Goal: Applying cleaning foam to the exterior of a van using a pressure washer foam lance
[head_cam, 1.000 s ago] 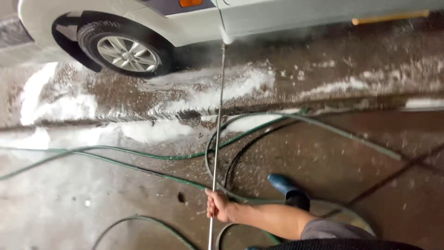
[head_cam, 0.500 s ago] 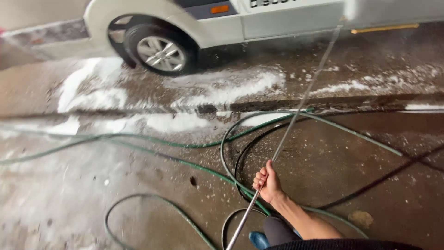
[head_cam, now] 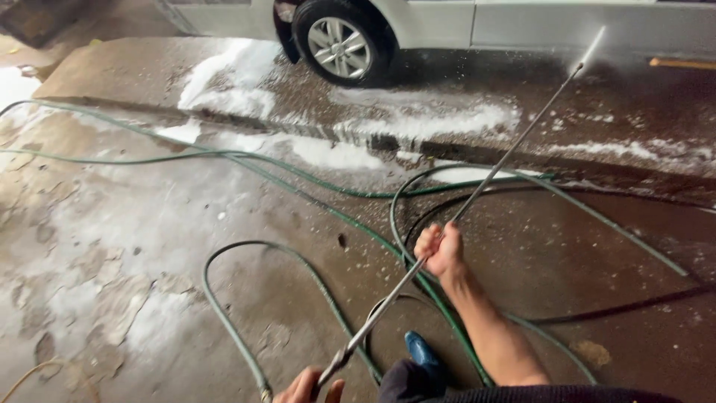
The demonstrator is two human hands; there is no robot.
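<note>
spray lance (head_cam: 477, 190) held over the wet floor (head_cam: 149, 246), right grip (head_cam: 440, 250) closed around its mid-shaft, left grip (head_cam: 309, 388) clasping its lower end, nozzle spraying at the white car (head_cam: 522, 22) beside green hoses (head_cam: 298, 179).

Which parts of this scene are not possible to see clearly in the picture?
- Left hand, head view: the bottom edge cuts it off, so its grip on the spray lance is unclear.
- Car: the top edge cuts off everything above the wheel.
- Lance tip: blurred by spray.
- Green hoses: their ends leave the frame.
- Blue shoe: partly hidden by the person's dark clothing.
</note>
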